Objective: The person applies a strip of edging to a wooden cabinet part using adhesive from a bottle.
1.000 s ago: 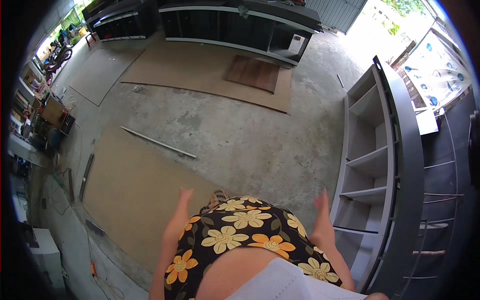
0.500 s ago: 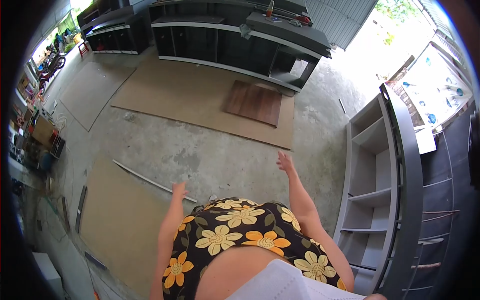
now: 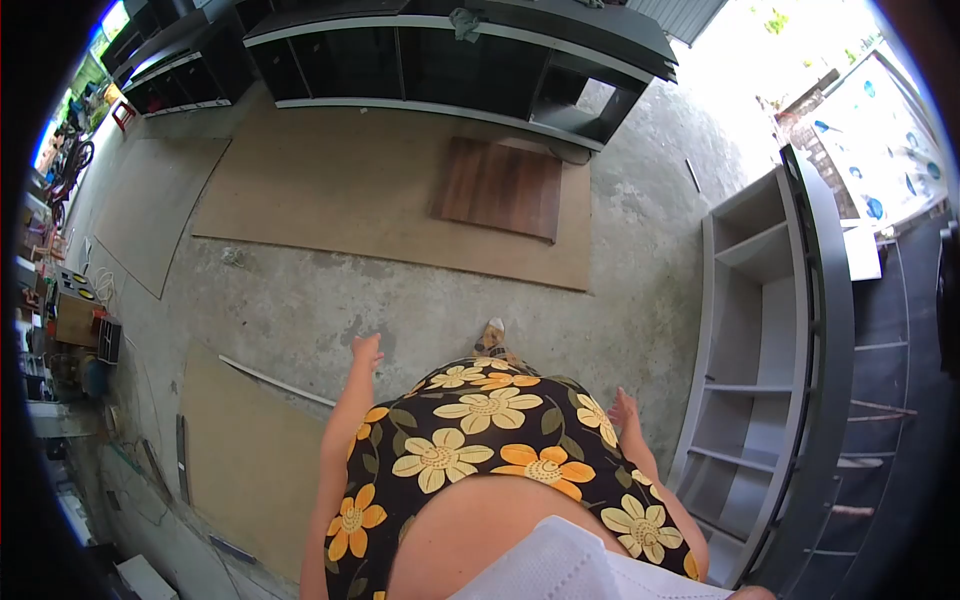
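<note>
1. Left hand [image 3: 367, 352]: empty, fingers loosely apart; nearest white strip [image 3: 275, 381], lying low left.
2. Right hand [image 3: 625, 408]: empty, fingers loosely apart; grey shelf unit [image 3: 735, 325] stands to its right.
3. Brown panel [image 3: 500, 187]: flat on tan sheet [image 3: 320, 195], ahead.

Concrete floor [image 3: 645, 250], dark cabinets [image 3: 465, 75], corrugated wall [image 3: 684, 14], bright daylight [image 3: 735, 90]

A thin pale strip [image 3: 277, 381] lies at the edge of a flat tan board [image 3: 255, 460], left of a grey open-fronted shelf unit [image 3: 736, 335].
</note>
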`<state>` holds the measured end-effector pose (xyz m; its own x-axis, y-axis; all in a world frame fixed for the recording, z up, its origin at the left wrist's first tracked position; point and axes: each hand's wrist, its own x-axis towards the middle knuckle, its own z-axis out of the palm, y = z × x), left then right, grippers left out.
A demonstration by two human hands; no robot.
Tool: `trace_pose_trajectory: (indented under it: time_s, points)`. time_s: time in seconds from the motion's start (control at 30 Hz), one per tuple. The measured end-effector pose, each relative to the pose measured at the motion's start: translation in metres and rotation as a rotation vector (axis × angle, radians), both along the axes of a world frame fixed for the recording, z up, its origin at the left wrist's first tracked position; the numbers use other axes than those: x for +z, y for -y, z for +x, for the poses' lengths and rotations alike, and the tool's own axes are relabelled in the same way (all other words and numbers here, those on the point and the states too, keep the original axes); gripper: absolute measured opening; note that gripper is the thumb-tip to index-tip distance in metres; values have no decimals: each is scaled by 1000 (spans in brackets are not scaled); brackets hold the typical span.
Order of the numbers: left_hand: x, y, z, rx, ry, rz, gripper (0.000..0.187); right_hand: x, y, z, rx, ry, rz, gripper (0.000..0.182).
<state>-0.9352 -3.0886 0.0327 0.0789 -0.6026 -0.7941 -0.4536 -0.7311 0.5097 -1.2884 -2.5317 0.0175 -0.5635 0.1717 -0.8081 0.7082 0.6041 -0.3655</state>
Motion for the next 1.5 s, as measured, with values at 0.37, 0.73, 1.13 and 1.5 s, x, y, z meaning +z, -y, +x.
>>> trace_pose_trajectory:
  time_s: [0.37, 0.73, 1.13, 1.5]
  points:
    - [2, 90, -159, -236, 176, -176, 84, 19, 267, -209, 350, -84, -230, 55]
    - [3, 215, -164, -201, 213, -55, 87, -25, 492, -240, 616, -49, -404, 44]
    - [-5, 353, -121, -171, 317, -190, 86, -38, 627, -239, 659, 46, -66, 41]
    - [-64, 481, -75, -1206, 520, -73, 62, -21, 871, -316, 1096, -181, -84, 45]
